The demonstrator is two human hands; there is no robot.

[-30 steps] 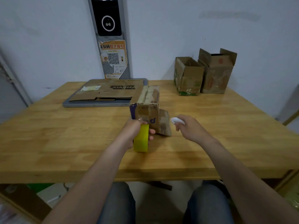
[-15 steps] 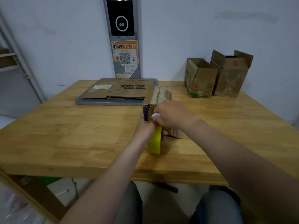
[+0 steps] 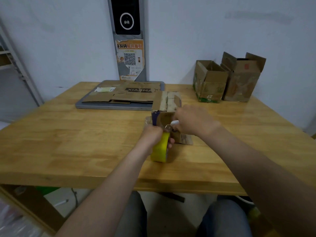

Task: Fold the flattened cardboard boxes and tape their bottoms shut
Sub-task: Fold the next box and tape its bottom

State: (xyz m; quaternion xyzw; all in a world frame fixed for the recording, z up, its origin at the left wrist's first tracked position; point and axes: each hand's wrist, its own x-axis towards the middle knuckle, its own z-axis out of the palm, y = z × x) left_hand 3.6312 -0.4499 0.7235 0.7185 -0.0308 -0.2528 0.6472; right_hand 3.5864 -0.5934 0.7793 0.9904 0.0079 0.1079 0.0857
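A small folded cardboard box (image 3: 166, 106) stands upside down on the wooden table (image 3: 85, 134), its taped bottom flaps facing up. My left hand (image 3: 153, 135) grips a yellow roll of tape (image 3: 160, 147) just in front of the box. A strip of tape runs from the roll up to the box's near face. My right hand (image 3: 193, 122) holds a small white cutter (image 3: 174, 122) against that strip, next to my left hand. The cutter's blade is hidden behind my fingers.
Flattened cardboard boxes (image 3: 123, 96) lie on a grey board (image 3: 109, 106) at the back of the table. Two folded boxes (image 3: 210, 81) (image 3: 242, 77) stand open-topped at the back right by the wall. A panel with a QR poster (image 3: 130, 60) hangs behind.
My right hand moved left from beside the box to the tape strip with the white cutter. My left hand stayed on the yellow roll. The camera shifted left.
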